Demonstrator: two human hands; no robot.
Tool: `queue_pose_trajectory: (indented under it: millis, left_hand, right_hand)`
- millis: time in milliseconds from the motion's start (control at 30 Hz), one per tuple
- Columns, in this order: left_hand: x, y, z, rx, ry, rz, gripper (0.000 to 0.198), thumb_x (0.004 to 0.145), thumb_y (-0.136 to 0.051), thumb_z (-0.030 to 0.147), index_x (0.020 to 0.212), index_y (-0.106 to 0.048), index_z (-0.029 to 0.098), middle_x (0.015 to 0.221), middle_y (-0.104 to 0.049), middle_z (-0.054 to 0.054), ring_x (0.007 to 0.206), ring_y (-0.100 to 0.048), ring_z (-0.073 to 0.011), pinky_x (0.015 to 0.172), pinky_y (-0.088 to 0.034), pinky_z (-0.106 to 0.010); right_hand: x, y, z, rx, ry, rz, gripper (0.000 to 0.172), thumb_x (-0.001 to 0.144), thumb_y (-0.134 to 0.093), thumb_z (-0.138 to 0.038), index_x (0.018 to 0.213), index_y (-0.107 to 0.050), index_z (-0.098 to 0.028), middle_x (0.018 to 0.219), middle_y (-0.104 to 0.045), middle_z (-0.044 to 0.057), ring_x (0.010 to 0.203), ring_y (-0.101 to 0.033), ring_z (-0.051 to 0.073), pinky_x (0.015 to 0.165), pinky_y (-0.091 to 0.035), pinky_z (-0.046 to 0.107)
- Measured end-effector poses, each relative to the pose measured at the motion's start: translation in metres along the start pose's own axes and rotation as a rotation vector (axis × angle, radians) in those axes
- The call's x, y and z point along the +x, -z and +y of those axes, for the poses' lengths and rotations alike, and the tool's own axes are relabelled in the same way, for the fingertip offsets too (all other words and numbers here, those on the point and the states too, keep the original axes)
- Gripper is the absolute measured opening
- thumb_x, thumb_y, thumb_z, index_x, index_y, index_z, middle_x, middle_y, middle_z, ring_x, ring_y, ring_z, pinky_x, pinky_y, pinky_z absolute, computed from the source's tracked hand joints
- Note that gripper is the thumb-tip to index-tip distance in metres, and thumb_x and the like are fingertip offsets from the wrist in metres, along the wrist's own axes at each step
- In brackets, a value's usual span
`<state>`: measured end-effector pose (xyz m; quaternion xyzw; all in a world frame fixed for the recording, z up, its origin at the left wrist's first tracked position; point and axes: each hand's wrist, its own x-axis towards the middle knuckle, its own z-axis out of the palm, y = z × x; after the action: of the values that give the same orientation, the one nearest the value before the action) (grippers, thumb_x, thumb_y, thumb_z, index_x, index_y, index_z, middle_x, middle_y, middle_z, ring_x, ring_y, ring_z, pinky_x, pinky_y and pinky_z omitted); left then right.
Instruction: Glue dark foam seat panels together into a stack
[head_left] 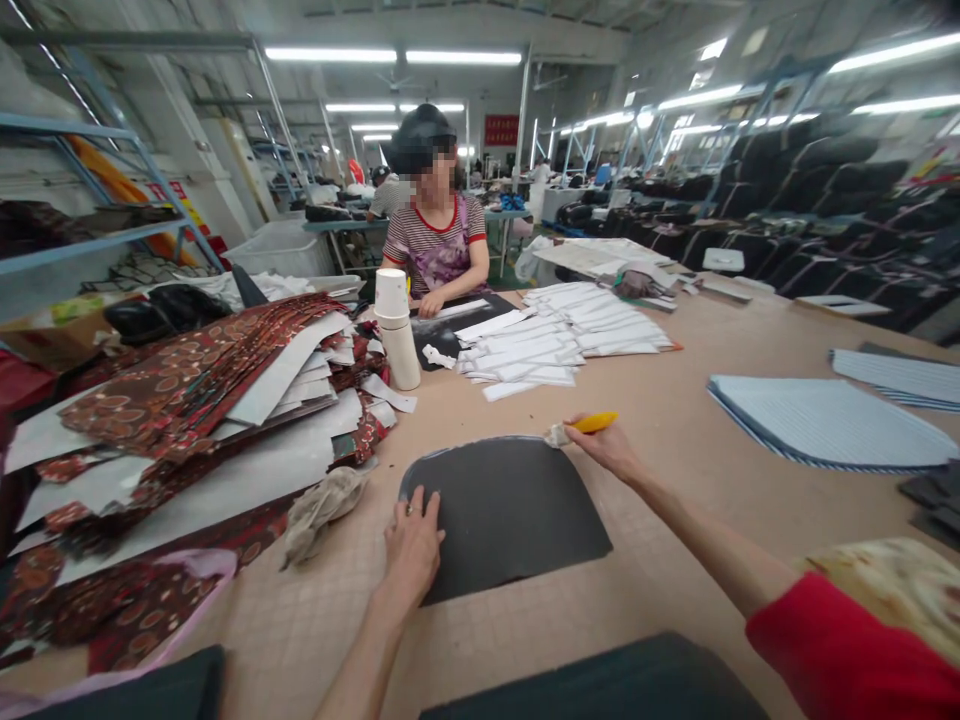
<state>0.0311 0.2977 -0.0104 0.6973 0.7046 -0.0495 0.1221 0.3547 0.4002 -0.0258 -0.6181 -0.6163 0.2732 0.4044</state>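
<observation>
Left of centre, our left hand (414, 552) lies palm-down, fingers slightly spread, on the dark panel (521, 520) at frame centre; rightward, our right hand (606, 448), forearm slanting from lower right, pinches a yellow-handled tool (596, 422) at its upper-right edge.

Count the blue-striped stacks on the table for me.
2. Both are on the table, right of the right hand: a larger front stack and, behind it, a rear stack cut off by the picture's edge. More could lie out of view.
</observation>
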Motion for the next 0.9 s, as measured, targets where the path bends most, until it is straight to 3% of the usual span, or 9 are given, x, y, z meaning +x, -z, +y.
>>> queue_pose_trajectory:
  millis: [167,267,433,667,800,900]
  left_hand:
    - [0.0,0.002,0.003,0.005,0.007,0.003,0.049,0.083,-0.042,0.02,0.132,-0.041,0.025,0.147,-0.032,-0.009,0.125,-0.036,-0.0311,0.089,-0.043,-0.044]
    - [0.001,0.001,0.003,0.002,0.009,0.002,0.049,0.083,-0.042,0.021,0.131,-0.041,0.027,0.147,-0.032,-0.009,0.125,-0.035,-0.0304,0.088,-0.044,-0.044]
    - [0.001,0.0,0.003,-0.005,0.002,0.01,0.048,0.084,-0.04,0.023,0.132,-0.04,0.027,0.147,-0.032,-0.009,0.124,-0.035,-0.0296,0.089,-0.044,-0.045]
    - [0.0,-0.002,0.003,-0.11,-0.008,0.037,0.046,0.083,-0.042,0.02,0.128,-0.044,0.027,0.146,-0.032,-0.009,0.126,-0.032,-0.0327,0.091,-0.041,-0.05]
    - [-0.002,0.006,-0.002,-0.239,-0.052,0.045,0.045,0.08,-0.045,0.015,0.124,-0.049,0.02,0.147,-0.029,-0.014,0.126,-0.033,-0.0364,0.094,-0.039,-0.055]
    - [-0.01,0.014,-0.015,-0.37,-0.135,0.065,0.042,0.082,-0.039,0.011,0.121,-0.051,0.018,0.139,-0.041,-0.012,0.124,-0.04,-0.0252,0.102,-0.035,-0.044]
  right_hand:
    - [-0.04,0.019,-0.004,-0.114,-0.029,0.032,0.02,0.071,-0.054,-0.039,0.073,-0.065,-0.022,0.071,-0.067,0.003,0.069,-0.063,0.024,0.068,-0.045,0.034]
    - [-0.046,0.023,-0.007,-0.154,-0.053,0.064,0.023,0.073,-0.05,-0.039,0.073,-0.064,-0.021,0.067,-0.066,0.003,0.066,-0.063,0.023,0.065,-0.045,0.033]
    - [-0.052,0.016,-0.008,-0.165,-0.06,0.058,0.027,0.075,-0.048,-0.043,0.079,-0.064,-0.021,0.076,-0.069,0.005,0.072,-0.064,0.024,0.067,-0.045,0.033]
    - [-0.139,0.044,-0.009,-0.195,-0.114,-0.114,0.024,0.077,-0.051,-0.044,0.073,-0.063,-0.023,0.064,-0.065,0.003,0.061,-0.062,0.023,0.061,-0.044,0.034]
    - [-0.149,0.056,-0.04,-0.04,-0.113,-0.072,0.024,0.076,-0.055,-0.045,0.081,-0.064,-0.022,0.083,-0.069,0.006,0.079,-0.063,0.025,0.071,-0.047,0.035]
    - [-0.132,0.044,-0.079,0.076,-0.141,-0.149,0.033,0.073,-0.059,-0.049,0.089,-0.066,-0.021,0.08,-0.067,0.006,0.073,-0.062,0.022,0.067,-0.048,0.033]
